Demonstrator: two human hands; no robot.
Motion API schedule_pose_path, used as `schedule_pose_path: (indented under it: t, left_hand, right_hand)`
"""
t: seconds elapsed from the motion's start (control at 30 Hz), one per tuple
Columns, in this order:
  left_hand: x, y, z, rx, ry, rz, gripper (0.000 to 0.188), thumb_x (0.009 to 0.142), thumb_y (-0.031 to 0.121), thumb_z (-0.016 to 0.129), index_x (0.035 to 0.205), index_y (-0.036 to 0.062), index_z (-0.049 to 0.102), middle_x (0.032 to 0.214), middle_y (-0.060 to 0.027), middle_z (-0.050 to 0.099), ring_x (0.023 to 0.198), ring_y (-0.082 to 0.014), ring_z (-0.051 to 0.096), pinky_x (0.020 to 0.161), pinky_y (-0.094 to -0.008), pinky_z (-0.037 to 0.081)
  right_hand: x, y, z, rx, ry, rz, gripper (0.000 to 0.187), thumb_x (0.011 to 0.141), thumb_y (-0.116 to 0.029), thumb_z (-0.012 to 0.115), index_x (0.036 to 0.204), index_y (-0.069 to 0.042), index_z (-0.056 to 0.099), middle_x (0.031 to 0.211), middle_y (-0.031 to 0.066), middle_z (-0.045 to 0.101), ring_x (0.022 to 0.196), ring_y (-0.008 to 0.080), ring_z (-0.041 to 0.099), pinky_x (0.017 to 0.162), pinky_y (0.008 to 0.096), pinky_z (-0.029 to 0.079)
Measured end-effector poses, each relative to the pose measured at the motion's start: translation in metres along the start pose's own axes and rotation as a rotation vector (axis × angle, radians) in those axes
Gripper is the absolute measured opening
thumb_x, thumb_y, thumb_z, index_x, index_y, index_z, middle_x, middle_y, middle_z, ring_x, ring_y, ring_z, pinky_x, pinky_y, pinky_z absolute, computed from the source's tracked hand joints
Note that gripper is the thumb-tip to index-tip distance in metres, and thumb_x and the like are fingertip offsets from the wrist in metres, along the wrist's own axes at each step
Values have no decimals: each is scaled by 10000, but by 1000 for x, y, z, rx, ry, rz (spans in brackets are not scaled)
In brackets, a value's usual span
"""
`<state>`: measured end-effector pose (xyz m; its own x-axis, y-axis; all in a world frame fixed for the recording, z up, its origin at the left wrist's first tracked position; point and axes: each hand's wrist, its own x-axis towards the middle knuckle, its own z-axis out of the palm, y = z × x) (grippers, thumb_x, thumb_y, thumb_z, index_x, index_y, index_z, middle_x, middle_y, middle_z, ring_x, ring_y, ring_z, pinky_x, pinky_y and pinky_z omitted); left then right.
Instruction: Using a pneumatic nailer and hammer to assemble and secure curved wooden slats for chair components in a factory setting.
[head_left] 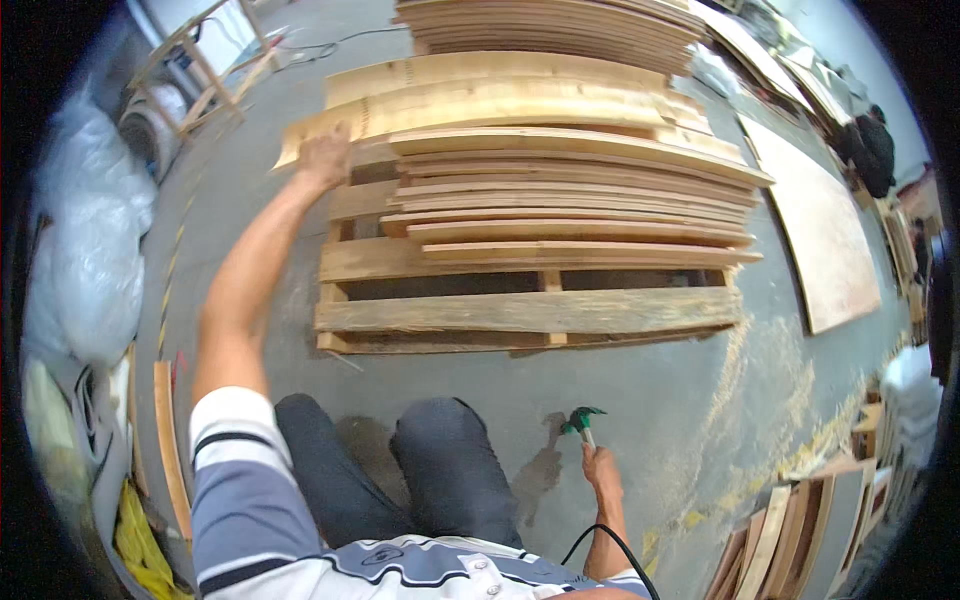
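My left arm reaches forward, and my left hand [325,160] is closed on the left end of a long pale wooden board [500,102]. Slight blur softens its fingers, and the underside of the grip is hidden. This board lies across a stack of planks [580,195] on a wooden pallet [520,312]. Low on the right, beside my knee, my right hand [602,468] is wrapped around the handle of a claw hammer [584,421] with a green head. The hammer points away from me, above the grey floor.
Another pile of boards [550,25] rises behind the pallet. A large flat panel [815,225] lies to the right, with sawdust on the floor near it. Plastic-wrapped material [90,240] lines the left side. Wood offcuts [800,530] stand at lower right. A person [870,150] is far right.
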<state>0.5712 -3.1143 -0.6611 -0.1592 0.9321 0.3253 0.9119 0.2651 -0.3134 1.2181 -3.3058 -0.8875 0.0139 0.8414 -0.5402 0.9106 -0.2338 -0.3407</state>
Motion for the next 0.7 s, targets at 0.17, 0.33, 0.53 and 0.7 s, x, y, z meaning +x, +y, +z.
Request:
schedule_pose_path:
  t: [0.17, 0.33, 0.53, 0.7]
  left_hand:
    - [4, 10, 6, -67, 10, -140, 375, 745, 109, 614, 1076, 21, 462, 1111, -220, 574, 863, -356, 645, 705, -463, 527]
    - [48, 23, 65, -1682, 29, -1467, 612, 817, 551, 567, 1148, 38, 514, 992, -120, 583, 829, -254, 598, 695, -403, 525]
    - [58, 9, 99, -2354, 174, -1257, 350, 915, 267, 558, 1188, 55, 502, 1180, -168, 547, 1076, -285, 561, 859, -452, 541]
    - [28, 3, 61, -2388, 261, -1076, 351, 879, 138, 565, 1216, 50, 518, 1208, -154, 567, 1135, -318, 540, 945, -493, 481]
  right_hand:
    - [6, -3, 9, 14, -27, -41, 542, 909, -414, 501, 839, 110, 625, 763, 329, 602, 785, 483, 610, 664, 501, 478]
    - [5, 12, 15, 80, 3, 11, 546, 903, -407, 512, 818, 122, 621, 696, 331, 590, 728, 477, 621, 625, 497, 480]
    - [9, 17, 9, 23, -46, -32, 536, 919, -411, 484, 861, 103, 626, 791, 335, 604, 812, 479, 609, 680, 510, 476]
    - [8, 12, 6, -53, -51, -47, 496, 921, -393, 489, 848, 75, 636, 750, 315, 604, 785, 472, 613, 649, 499, 476]
